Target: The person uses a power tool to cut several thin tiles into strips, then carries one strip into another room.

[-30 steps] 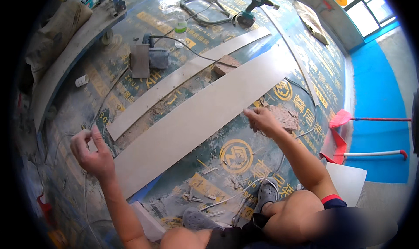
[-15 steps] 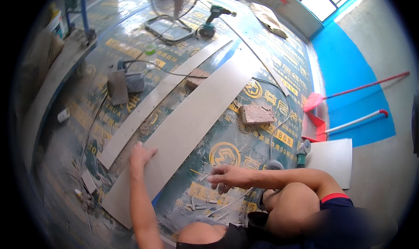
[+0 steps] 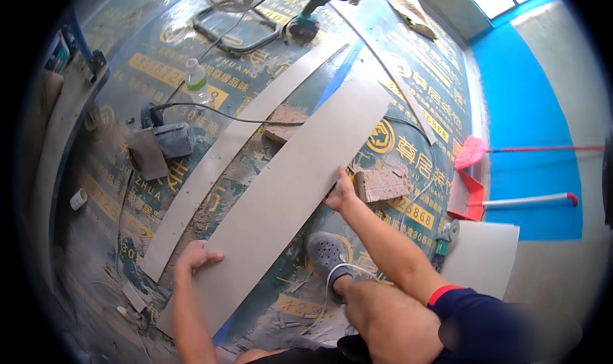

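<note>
A long, wide, pale tile strip [image 3: 274, 195] slants across the floor in front of me, its far part by a reddish brick [image 3: 284, 133]. My left hand [image 3: 196, 255] holds its left edge near the close end, thumb on top and fingers hidden below. Farther along, my right hand [image 3: 341, 190] grips the right edge, fingers partly under the strip. Close to that hand lies another brick [image 3: 384, 184]. A narrower tile strip [image 3: 214, 166] lies to the left, with a black cord crossing over it.
A fan [image 3: 236, 29] and a cordless drill [image 3: 313, 13] stand at the back. On the left are a dusty power tool [image 3: 169, 141], a bottle [image 3: 195, 74] and a white roll [image 3: 78, 199]. An angle grinder [image 3: 445, 243], a red dustpan [image 3: 465, 195] and my clog [image 3: 327, 255] are right.
My right hand has reached forward from above the floor and taken hold of the strip's right edge. My left hand stays on the left edge. My right foot now shows beside the strip.
</note>
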Demonstrator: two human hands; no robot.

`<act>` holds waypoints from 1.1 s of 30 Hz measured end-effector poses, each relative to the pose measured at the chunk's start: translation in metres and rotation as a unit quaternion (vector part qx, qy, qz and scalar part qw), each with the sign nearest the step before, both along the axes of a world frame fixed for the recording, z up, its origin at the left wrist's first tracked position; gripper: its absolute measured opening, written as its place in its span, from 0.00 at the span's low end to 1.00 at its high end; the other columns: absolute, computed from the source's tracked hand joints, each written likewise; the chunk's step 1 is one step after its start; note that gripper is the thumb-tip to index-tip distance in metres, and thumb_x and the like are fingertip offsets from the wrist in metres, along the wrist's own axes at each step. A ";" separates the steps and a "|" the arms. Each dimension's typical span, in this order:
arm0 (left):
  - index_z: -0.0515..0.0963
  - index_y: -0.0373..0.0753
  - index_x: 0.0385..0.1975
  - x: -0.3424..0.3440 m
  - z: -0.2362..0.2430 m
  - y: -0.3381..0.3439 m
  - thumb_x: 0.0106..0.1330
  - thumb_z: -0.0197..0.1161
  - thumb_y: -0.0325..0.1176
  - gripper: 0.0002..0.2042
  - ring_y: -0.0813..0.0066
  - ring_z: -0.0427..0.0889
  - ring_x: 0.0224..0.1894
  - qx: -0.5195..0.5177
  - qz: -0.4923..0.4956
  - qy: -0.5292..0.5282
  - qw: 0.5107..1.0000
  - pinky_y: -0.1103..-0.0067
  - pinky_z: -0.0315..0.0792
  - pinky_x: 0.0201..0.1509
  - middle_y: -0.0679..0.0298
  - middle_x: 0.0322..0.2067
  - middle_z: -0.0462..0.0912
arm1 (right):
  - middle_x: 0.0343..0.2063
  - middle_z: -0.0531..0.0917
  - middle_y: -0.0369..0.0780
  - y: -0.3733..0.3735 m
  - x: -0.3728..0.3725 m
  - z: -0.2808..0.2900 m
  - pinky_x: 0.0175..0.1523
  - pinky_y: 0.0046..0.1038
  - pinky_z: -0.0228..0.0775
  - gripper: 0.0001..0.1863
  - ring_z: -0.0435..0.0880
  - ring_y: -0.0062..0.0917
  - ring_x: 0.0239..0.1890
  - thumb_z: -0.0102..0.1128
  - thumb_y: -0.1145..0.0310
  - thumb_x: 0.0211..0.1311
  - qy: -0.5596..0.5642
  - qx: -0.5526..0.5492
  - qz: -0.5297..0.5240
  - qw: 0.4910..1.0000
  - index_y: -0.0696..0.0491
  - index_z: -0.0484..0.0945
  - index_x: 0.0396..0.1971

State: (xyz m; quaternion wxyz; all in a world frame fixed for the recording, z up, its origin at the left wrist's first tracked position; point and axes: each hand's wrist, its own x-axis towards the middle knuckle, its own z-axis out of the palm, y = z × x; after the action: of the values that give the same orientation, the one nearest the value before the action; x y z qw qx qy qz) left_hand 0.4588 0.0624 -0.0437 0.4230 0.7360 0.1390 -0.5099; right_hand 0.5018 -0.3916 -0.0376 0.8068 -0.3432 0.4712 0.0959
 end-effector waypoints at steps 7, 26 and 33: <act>0.82 0.32 0.36 -0.022 0.066 -0.025 0.46 0.78 0.35 0.19 0.65 0.85 0.36 0.084 0.043 -0.068 0.993 0.70 0.76 0.41 0.53 0.33 0.86 | 0.68 0.67 0.42 0.027 0.019 0.015 0.69 0.52 0.59 0.43 0.66 0.42 0.68 0.35 0.31 0.69 0.012 0.019 -0.091 0.996 0.50 0.59 0.70; 0.79 0.38 0.33 -0.188 0.535 -0.115 0.51 0.63 0.31 0.10 0.42 0.79 0.36 0.276 -0.101 -0.280 0.914 0.56 0.73 0.39 0.49 0.31 0.80 | 0.34 0.78 0.39 -0.024 -0.142 0.288 0.51 0.43 0.71 0.36 0.77 0.34 0.39 0.46 0.25 0.59 -0.072 0.295 -0.127 0.944 0.49 0.74 0.35; 0.81 0.42 0.44 -0.285 0.694 -0.099 0.53 0.64 0.41 0.19 0.39 0.81 0.39 0.222 -0.266 -0.094 0.934 0.53 0.77 0.42 0.46 0.42 0.82 | 0.26 0.71 0.31 0.016 -0.203 0.297 0.49 0.34 0.63 0.17 0.71 0.26 0.33 0.45 0.47 0.68 -0.246 0.543 -0.100 0.797 0.45 0.69 0.28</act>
State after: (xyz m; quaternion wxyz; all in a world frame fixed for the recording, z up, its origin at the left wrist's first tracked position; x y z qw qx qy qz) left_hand 0.1734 -0.0365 0.6499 0.1096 0.8658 0.0073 -0.4882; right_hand 0.2987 -0.3752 0.2593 0.9546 0.1881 0.1595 0.1673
